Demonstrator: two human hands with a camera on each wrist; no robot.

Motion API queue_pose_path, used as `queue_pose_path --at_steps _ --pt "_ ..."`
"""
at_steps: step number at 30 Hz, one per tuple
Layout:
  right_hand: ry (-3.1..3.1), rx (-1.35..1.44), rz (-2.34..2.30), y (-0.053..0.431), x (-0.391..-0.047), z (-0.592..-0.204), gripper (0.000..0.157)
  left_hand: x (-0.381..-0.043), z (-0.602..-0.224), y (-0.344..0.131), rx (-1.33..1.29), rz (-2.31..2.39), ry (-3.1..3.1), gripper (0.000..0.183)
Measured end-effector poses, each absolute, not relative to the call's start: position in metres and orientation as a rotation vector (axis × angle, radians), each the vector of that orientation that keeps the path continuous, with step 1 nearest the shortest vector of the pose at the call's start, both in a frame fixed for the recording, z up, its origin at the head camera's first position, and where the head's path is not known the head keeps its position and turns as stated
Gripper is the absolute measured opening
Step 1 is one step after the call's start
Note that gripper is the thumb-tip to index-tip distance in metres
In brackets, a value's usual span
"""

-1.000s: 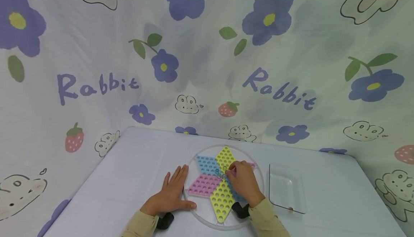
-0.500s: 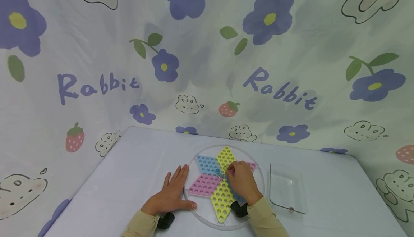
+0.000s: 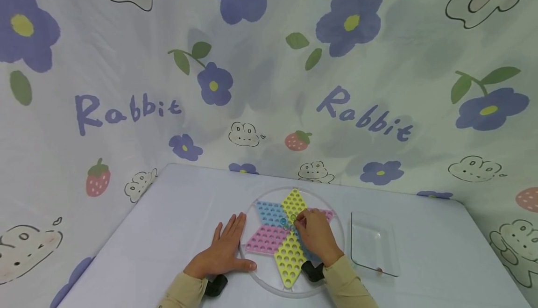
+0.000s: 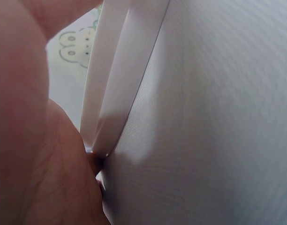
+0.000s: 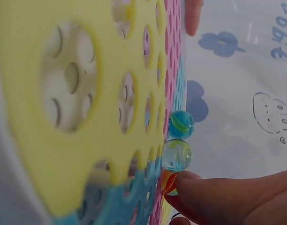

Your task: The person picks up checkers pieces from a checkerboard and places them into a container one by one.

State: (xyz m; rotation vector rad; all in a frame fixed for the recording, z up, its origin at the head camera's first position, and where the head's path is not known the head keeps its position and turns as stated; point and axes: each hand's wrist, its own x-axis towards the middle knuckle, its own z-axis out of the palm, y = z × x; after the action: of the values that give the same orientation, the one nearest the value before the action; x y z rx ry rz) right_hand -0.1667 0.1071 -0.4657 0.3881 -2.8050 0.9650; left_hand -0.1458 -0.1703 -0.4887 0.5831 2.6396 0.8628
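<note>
A round white Chinese checkers board [image 3: 271, 288] with a yellow, pink and blue star of holes [image 3: 290, 259] lies on the table. My left hand [image 3: 222, 254] rests at its left rim, fingers straight and thumb spread; the left wrist view has the palm against the white rim [image 4: 120, 75]. Near the star's centre my right hand [image 3: 317, 235] pinches a red-and-yellow swirled marble [image 5: 169, 183], partly covered by the thumb [image 5: 204, 194]. Beside it sit a clear marble [image 5: 177, 155] and a blue-green marble [image 5: 181, 123] in the holes.
To the right of the board stands a clear plastic tray [image 3: 352, 238], with a small brownish marble [image 3: 379, 270] by its front edge. A printed cloth [image 3: 269, 88] hangs behind the white table [image 3: 180, 214].
</note>
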Motion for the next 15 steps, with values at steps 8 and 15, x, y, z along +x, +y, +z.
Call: queue_pose_path --at_steps 8,15 --pt "-2.845 0.362 0.956 0.1075 -0.1673 -0.4676 0.005 -0.1442 -0.4839 -0.1698 0.585 0.887 2.634 0.129" --pt "-2.913 0.256 0.96 0.1065 -0.1658 -0.4639 0.005 -0.1433 -0.4826 -0.1697 0.574 0.892 2.633 0.13"
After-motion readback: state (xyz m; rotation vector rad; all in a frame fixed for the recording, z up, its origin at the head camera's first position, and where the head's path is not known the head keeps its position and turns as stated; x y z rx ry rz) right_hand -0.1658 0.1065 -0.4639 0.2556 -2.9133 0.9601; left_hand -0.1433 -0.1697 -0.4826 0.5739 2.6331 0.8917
